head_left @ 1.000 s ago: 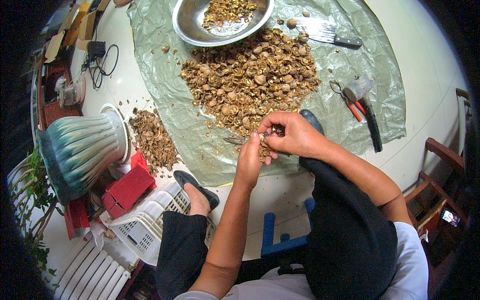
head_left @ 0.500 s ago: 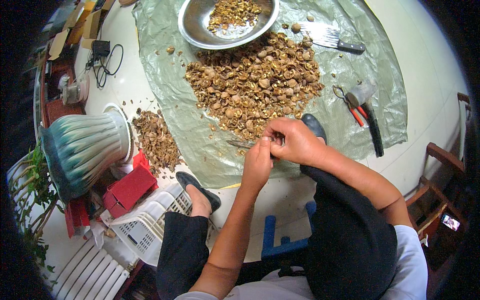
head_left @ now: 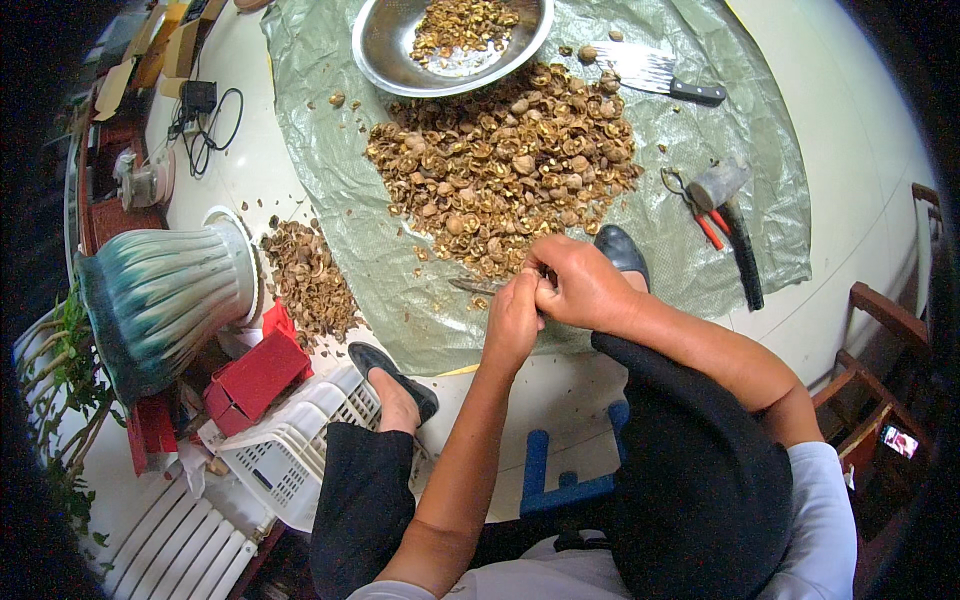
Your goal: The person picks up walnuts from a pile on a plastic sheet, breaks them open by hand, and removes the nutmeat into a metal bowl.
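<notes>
Both hands are together at the near edge of a heap of cracked walnuts point(head_left: 510, 160). My left hand point(head_left: 513, 320) is closed, its fingertips against my right. My right hand point(head_left: 578, 280) is curled in a pinch from the right. What they pinch is hidden by the fingers. A thin, pointed metal blade point(head_left: 472, 286) sticks out leftward beyond the left hand; which hand grips it, if either, I cannot tell. Beyond the heap stands a steel bowl point(head_left: 384, 62) with walnut kernels point(head_left: 462, 30) in it.
A green tarp point(head_left: 330, 190) lies under the heap. On its right are a broad knife point(head_left: 660, 75), red-handled pliers point(head_left: 700, 210) and a black-handled hammer point(head_left: 735, 225). At left are a shell pile point(head_left: 305, 275), a planter point(head_left: 170, 300), a red box point(head_left: 258, 380) and a white basket point(head_left: 290, 465).
My right fingers have closed in more tightly against the left hand, and the gap between them has narrowed. The whole view has shifted slightly; the heap and tools lie as before.
</notes>
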Action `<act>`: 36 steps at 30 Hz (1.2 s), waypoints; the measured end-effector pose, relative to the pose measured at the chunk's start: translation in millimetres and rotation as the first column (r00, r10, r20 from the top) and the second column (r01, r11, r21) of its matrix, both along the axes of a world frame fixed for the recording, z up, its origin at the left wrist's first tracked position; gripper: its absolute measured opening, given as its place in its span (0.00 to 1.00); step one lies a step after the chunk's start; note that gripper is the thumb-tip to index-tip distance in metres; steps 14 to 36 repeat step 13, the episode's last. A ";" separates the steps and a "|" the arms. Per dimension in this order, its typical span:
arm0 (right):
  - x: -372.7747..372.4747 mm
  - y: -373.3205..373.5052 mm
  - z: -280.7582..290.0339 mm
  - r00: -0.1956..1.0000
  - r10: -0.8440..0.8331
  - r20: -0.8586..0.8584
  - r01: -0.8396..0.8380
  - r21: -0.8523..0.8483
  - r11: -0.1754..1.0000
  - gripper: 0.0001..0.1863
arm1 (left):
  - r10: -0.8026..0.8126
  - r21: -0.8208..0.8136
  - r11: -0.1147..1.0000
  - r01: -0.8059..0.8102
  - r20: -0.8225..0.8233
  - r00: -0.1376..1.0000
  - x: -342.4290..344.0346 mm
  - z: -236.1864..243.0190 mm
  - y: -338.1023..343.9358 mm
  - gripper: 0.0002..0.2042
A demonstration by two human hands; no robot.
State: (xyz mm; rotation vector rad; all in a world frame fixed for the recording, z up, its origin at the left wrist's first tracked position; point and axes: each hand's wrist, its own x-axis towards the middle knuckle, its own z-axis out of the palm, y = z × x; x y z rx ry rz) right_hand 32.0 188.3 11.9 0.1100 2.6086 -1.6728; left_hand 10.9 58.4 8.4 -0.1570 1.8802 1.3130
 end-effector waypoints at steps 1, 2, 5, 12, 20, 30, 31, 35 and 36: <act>-0.5 -0.5 0.3 1.000 0.002 0.000 -0.002 0.004 1.000 0.07 | 0.008 -0.013 1.000 -0.008 -0.014 1.000 -0.4 3.6 1.6 0.21; -0.8 -0.8 0.5 1.000 0.004 -0.001 -0.004 0.008 1.000 0.07 | -0.016 -0.025 1.000 0.015 -0.051 0.999 -0.9 1.9 1.1 0.21; -0.1 -2.1 -2.8 1.000 -0.019 -0.003 0.019 0.005 1.000 0.07 | -0.058 -0.057 0.997 0.052 -0.124 0.991 -2.6 -3.3 0.8 0.20; 0.4 -0.1 -2.6 1.000 -0.022 -0.006 0.022 0.001 1.000 0.09 | -0.114 -0.089 0.991 0.100 -0.172 0.978 -3.8 -12.3 -1.3 0.20; 0.0 0.8 -2.9 1.000 -0.015 0.025 0.016 -0.021 1.000 0.10 | -0.120 -0.077 0.991 0.108 -0.175 0.977 -4.1 -14.8 -2.2 0.20; 0.0 0.8 -2.9 1.000 -0.015 0.025 0.016 -0.021 1.000 0.10 | -0.120 -0.077 0.991 0.108 -0.175 0.977 -4.1 -14.8 -2.2 0.20; 0.0 0.8 -2.9 1.000 -0.015 0.025 0.016 -0.021 1.000 0.10 | -0.120 -0.077 0.991 0.108 -0.175 0.977 -4.1 -14.8 -2.2 0.20; 0.0 0.8 -2.9 1.000 -0.015 0.025 0.016 -0.021 1.000 0.10 | -0.120 -0.077 0.991 0.108 -0.175 0.977 -4.1 -14.8 -2.2 0.20; 0.0 0.8 -2.9 1.000 -0.015 0.025 0.016 -0.021 1.000 0.10 | -0.120 -0.077 0.991 0.108 -0.175 0.977 -4.1 -14.8 -2.2 0.20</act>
